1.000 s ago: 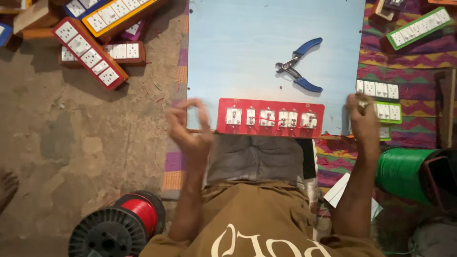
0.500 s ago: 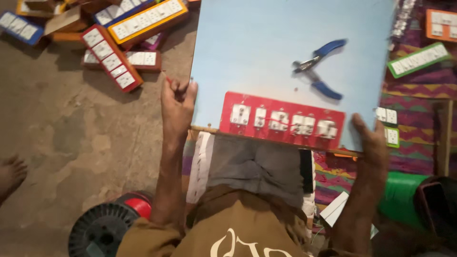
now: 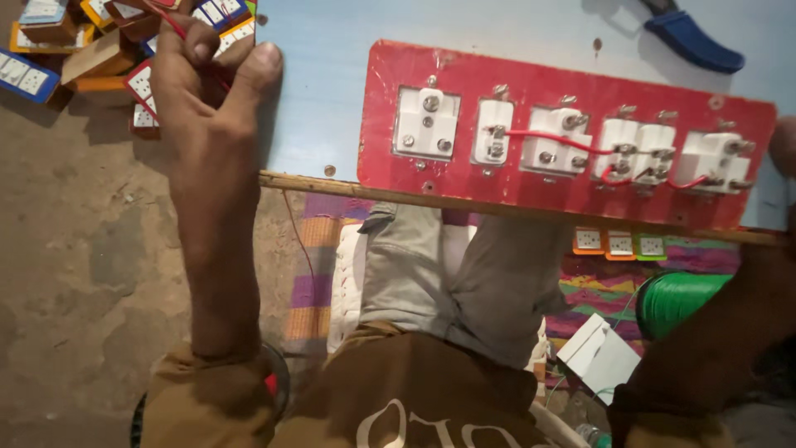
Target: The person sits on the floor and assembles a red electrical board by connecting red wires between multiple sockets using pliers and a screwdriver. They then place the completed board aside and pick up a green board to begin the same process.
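A red panel [image 3: 464,75] lies on a light blue board [image 3: 323,99] resting across my lap. White sockets and switches are mounted in the panel with their backs up, and short red wires link some of them. My left hand [image 3: 207,91] is at the board's left edge, fingers closed and pinching a thin red wire [image 3: 172,22]. My right hand [image 3: 783,145] shows only as a sliver at the panel's right end, its fingers out of view. Blue-handled pliers [image 3: 692,41] lie on the board behind the panel.
Several finished switch boards [image 3: 50,50] are piled on the concrete floor at the upper left. A green wire spool [image 3: 688,299], a white box [image 3: 601,357] and small coloured switch plates [image 3: 618,243] lie on a striped mat [image 3: 315,274] under the board.
The view has come much closer to the panel. My left hand went from flat on the board's left edge to closed on a red wire. My right hand stays at the panel's right end.
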